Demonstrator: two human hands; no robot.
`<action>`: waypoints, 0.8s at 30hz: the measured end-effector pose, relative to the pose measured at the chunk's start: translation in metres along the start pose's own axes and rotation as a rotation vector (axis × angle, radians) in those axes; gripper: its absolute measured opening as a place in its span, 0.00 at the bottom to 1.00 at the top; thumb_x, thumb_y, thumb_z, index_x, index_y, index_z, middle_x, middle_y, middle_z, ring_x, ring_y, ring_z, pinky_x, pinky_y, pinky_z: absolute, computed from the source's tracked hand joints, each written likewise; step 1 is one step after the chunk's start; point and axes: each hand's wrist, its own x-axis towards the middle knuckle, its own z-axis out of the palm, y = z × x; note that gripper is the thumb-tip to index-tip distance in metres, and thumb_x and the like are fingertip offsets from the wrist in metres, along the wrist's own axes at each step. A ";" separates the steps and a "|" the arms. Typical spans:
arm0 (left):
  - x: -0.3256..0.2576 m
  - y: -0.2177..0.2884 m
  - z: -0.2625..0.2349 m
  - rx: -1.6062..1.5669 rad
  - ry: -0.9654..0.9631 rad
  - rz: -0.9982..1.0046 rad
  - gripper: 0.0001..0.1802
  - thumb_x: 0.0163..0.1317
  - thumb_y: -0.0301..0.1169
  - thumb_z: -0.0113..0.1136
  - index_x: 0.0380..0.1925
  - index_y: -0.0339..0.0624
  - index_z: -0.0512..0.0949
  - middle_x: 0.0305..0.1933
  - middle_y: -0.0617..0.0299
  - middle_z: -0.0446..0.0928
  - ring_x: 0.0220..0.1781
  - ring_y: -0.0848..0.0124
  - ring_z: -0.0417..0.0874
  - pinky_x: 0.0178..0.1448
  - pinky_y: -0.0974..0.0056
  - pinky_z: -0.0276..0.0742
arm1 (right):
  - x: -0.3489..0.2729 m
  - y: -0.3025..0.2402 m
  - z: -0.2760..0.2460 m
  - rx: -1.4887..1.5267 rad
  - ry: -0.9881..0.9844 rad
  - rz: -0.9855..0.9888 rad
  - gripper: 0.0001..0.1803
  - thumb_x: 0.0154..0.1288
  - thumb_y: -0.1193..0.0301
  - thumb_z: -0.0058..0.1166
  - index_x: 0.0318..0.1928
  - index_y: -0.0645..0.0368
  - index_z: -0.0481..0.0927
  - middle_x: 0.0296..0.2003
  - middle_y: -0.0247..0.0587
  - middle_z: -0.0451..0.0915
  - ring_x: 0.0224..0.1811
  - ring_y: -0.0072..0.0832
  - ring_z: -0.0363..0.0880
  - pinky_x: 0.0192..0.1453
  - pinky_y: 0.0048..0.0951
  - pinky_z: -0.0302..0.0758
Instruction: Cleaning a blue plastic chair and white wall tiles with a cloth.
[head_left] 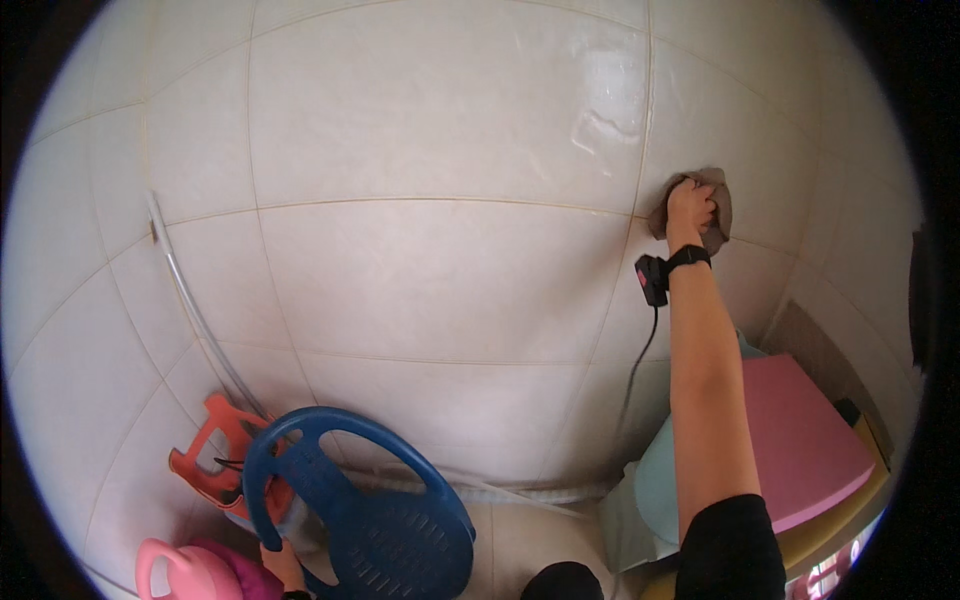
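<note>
My right hand (690, 208) presses a crumpled brown cloth (721, 222) against the white tiled wall (450, 270), its fingers bent into the fabric. A black strap with a small black device (652, 279) and a cable sits on that wrist. Low on the left, my left hand (286, 566) is at the edge of a blue plastic chair (400, 540) and appears closed on its frame; the fingers are partly hidden. Wet, shiny streaks (605, 125) show on the wall, up and left of the cloth.
An orange plastic basket (215, 480) and a pink watering can or jug (190, 573) are at lower left. A grey hose (185, 285) runs down the wall's left part. A pink box-shaped thing (805, 440) and a pale green container (650, 495) flank my right forearm.
</note>
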 end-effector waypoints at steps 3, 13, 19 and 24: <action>-0.001 0.028 -0.001 0.006 -0.189 -0.210 0.18 0.54 0.31 0.61 0.42 0.30 0.76 0.37 0.49 0.79 0.36 0.55 0.79 0.43 0.54 0.73 | -0.004 -0.042 0.002 0.053 -0.049 0.005 0.33 0.68 0.51 0.39 0.66 0.59 0.60 0.63 0.57 0.61 0.64 0.55 0.60 0.63 0.64 0.55; 0.024 -0.032 0.021 -0.124 -0.095 -0.093 0.12 0.50 0.26 0.61 0.33 0.32 0.73 0.25 0.60 0.73 0.22 0.68 0.71 0.29 0.61 0.66 | -0.215 -0.181 0.083 0.101 0.260 -1.646 0.26 0.65 0.57 0.45 0.64 0.40 0.65 0.50 0.39 0.77 0.58 0.46 0.69 0.61 0.62 0.61; 0.018 -0.049 -0.005 -0.227 -0.323 -0.040 0.13 0.60 0.34 0.62 0.34 0.31 0.78 0.31 0.65 0.76 0.30 0.73 0.72 0.33 0.66 0.71 | -0.136 -0.190 0.037 -0.129 -0.116 -1.664 0.22 0.67 0.57 0.44 0.61 0.37 0.71 0.53 0.36 0.76 0.60 0.34 0.69 0.64 0.44 0.65; 0.014 -0.030 -0.025 -0.187 -0.399 -0.090 0.13 0.58 0.32 0.64 0.36 0.31 0.79 0.31 0.66 0.76 0.31 0.74 0.73 0.35 0.66 0.71 | 0.050 -0.136 -0.022 -0.258 0.259 -1.258 0.23 0.70 0.58 0.39 0.61 0.50 0.70 0.63 0.40 0.67 0.66 0.42 0.62 0.67 0.40 0.63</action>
